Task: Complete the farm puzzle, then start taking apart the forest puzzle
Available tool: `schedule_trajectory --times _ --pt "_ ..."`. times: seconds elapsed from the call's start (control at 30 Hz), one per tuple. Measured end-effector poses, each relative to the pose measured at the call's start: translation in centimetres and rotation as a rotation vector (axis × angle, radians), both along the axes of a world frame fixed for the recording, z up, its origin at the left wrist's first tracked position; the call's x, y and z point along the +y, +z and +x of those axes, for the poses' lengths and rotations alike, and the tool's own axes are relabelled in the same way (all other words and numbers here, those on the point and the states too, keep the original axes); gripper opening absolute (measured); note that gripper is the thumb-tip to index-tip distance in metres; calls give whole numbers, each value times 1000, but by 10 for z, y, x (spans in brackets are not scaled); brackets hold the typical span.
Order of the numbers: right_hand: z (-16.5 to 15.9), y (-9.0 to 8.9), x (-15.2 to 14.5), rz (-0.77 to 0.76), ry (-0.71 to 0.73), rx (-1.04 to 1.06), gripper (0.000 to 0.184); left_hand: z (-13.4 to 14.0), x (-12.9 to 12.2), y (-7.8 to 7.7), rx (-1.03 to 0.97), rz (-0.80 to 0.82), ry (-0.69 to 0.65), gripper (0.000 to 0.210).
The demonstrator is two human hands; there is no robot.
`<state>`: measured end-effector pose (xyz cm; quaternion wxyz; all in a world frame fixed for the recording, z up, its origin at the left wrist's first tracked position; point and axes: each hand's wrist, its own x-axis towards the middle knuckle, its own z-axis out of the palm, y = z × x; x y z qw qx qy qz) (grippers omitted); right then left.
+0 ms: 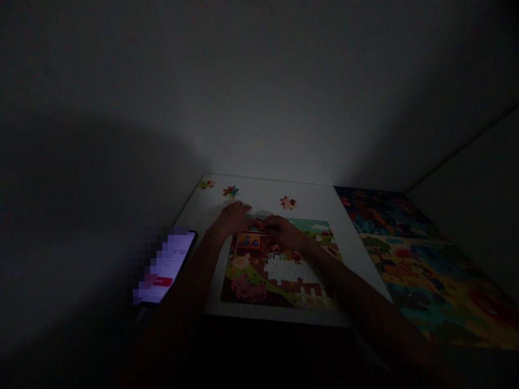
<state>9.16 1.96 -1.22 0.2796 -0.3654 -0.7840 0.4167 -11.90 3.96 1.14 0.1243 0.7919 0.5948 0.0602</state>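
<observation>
Farm puzzle, upper left corner, both my hands on it.

Desk, white: farm puzzle lies wide, straight before me; second picture board to its right. My left hand and right hand press flat, fingers meeting at its top edge; any piece held, cannot tell. Phone left. Three loose pieces beyond, unobstructed.

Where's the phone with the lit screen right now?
In the head view, the phone lies at the left edge of the white table, just left of the person's left forearm and the farm puzzle, with its screen glowing.
</observation>
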Motion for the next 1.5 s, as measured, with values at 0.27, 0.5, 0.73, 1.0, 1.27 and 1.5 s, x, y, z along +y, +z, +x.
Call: schedule_trajectory --times 0.27,0.5,0.73,1.0,1.27,1.5 --pt "1 3 -7 102 -11 -11 20 -5 42 -5 -130 208 244 33" --pt "0 2 -10 111 -38 -2 20 -18 49 -22 -95 325 565 47" --pt "1 1 -10 105 -40 11 19 -13 47 -31 -49 322 593 54" --pt "2 2 -10 94 -46 -22 19 -13 43 -28 -97 354 601 43" --pt "4 -5 -8 89 -44 -3 19 -12 44 -30 -111 353 601 41" --pt "2 3 -9 104 -29 -17 18 -10 43 -23 -146 321 621 42"
